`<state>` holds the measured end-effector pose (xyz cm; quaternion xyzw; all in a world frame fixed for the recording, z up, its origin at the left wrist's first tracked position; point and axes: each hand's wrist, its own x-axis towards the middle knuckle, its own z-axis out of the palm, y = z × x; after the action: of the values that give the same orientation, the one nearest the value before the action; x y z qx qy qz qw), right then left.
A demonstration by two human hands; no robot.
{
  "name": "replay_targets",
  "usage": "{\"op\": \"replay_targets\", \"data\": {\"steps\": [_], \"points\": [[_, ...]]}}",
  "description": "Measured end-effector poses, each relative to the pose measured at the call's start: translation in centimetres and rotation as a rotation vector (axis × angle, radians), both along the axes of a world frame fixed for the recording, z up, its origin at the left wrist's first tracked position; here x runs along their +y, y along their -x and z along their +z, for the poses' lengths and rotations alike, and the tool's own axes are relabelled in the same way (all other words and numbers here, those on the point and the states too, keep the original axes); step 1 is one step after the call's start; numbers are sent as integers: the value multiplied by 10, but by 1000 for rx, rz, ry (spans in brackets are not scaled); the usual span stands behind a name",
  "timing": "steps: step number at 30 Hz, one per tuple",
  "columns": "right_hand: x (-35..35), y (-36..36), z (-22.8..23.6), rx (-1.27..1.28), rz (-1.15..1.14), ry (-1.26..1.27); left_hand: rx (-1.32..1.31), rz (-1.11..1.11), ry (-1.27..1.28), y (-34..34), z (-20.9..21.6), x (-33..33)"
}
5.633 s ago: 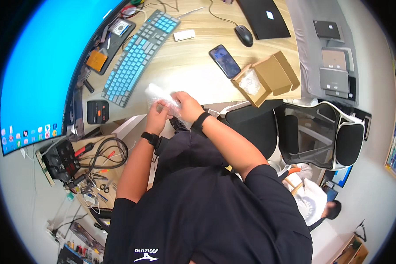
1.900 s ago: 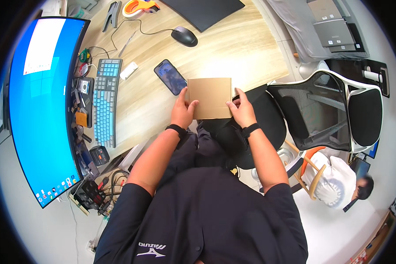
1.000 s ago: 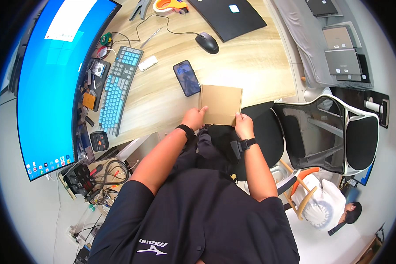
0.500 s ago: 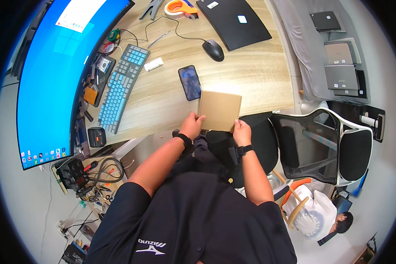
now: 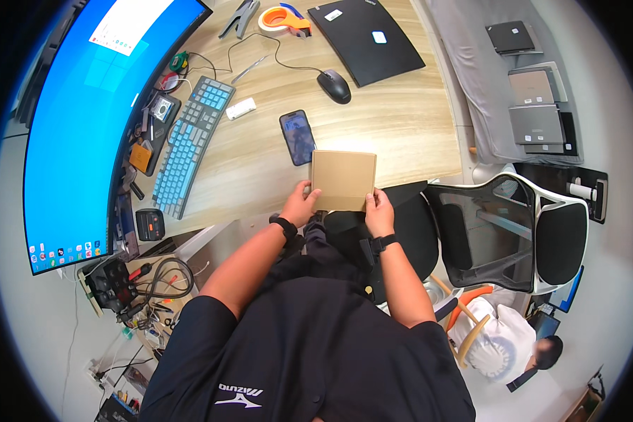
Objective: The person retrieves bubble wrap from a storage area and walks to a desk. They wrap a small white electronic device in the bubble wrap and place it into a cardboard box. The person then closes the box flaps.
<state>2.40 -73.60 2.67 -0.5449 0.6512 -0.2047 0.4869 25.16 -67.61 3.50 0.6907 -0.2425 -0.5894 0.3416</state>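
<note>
A flat, square brown cardboard box [image 5: 344, 176] is held between my two hands at the front edge of the desk. My left hand [image 5: 301, 204] grips its near left corner, thumb on top. At the near right corner my right hand [image 5: 380, 213] pinches it, also with the thumb uppermost. The fingers under the box are hidden. Its lid looks closed. Just beyond the box's left side lies a smartphone [image 5: 297, 137], screen up.
A keyboard [image 5: 193, 144] lies left, before a curved monitor [image 5: 84, 141]. Farther back are a mouse [image 5: 334, 86], a black laptop [image 5: 367, 41] and an orange tape dispenser [image 5: 285, 20]. An office chair [image 5: 485, 232] stands right; a person in white [image 5: 491, 341] sits beyond it.
The whole view has shifted slightly. The front of the box has tipped a little, showing more of its near side. Both hands still hold the same corners.
</note>
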Motion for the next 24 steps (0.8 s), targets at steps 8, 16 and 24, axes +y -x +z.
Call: {"op": "replay_targets", "data": {"steps": [8, 16, 24], "points": [[2, -16, 80, -206, 256, -119, 95, 130, -67, -33, 32, 54], [3, -128, 76, -191, 441, -153, -22, 212, -181, -119, 57, 104], [-31, -201, 66, -13, 558, -173, 2, 290, -262, -170, 61, 86]]}}
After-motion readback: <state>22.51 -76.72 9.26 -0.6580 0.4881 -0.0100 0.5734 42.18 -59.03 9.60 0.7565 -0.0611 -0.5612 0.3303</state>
